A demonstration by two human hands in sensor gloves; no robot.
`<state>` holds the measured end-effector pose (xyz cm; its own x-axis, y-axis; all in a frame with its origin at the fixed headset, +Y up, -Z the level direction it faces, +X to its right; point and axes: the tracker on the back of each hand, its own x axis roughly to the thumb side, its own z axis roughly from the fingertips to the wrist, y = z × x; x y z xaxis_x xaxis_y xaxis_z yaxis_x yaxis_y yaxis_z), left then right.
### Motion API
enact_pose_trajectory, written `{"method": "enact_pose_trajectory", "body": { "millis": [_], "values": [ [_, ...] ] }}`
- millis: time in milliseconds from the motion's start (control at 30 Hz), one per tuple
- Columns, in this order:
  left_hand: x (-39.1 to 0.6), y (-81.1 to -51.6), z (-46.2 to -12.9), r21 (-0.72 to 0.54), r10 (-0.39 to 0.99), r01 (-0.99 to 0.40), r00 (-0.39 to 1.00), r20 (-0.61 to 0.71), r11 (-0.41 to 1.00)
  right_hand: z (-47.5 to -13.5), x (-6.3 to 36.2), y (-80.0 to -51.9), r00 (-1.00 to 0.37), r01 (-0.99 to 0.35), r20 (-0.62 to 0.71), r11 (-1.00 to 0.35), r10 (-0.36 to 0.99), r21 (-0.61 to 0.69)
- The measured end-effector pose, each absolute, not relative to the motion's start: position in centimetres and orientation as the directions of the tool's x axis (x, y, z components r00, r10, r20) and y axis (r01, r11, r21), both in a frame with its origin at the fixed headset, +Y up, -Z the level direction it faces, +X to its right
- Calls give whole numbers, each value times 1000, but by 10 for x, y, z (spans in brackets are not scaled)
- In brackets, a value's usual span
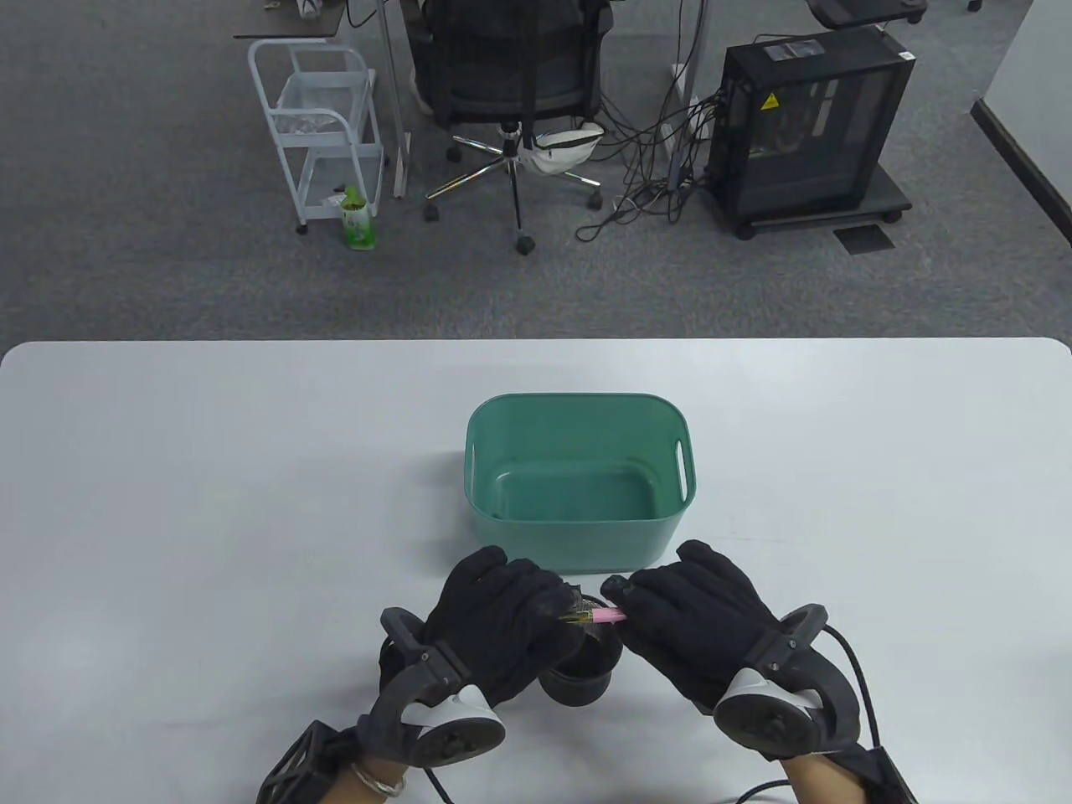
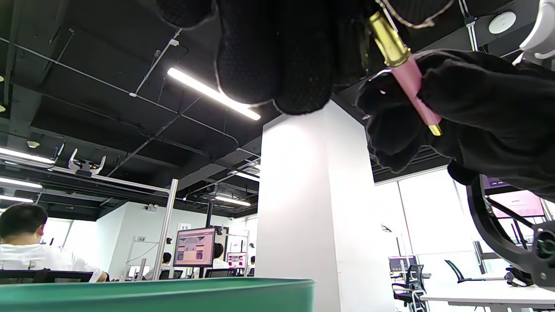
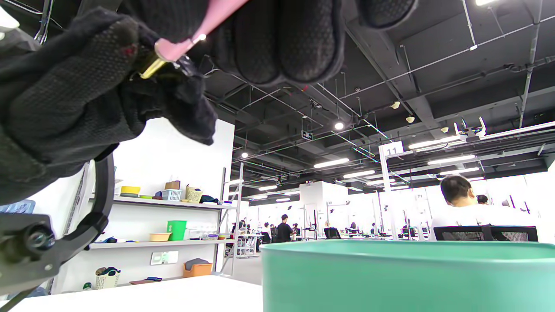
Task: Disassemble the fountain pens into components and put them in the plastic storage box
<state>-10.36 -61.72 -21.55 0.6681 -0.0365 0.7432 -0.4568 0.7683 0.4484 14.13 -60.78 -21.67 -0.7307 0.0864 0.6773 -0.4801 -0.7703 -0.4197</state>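
Above a black cup (image 1: 578,674) near the table's (image 1: 209,502) front edge, both hands are holding a pink pen (image 1: 605,617): the left hand (image 1: 494,624) is pinching its gold end, the right hand (image 1: 695,624) is gripping the pink barrel. Just behind them, the green box (image 1: 578,523) is sitting with nothing showing inside.

A white hanging sign (image 3: 392,150) in the right wrist view reads "11". In the left wrist view, small placards read "13" (image 2: 184,226) and "15" (image 2: 141,238).
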Motion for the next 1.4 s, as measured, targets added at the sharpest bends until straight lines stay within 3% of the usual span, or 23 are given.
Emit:
{"method": "enact_pose_trajectory", "body": {
  "millis": [1400],
  "values": [
    [-102,-618,-215,457,-48,-449,671,740,768,-216,142,-608,-731,-479,678,-769,81,-424]
  ]
}}
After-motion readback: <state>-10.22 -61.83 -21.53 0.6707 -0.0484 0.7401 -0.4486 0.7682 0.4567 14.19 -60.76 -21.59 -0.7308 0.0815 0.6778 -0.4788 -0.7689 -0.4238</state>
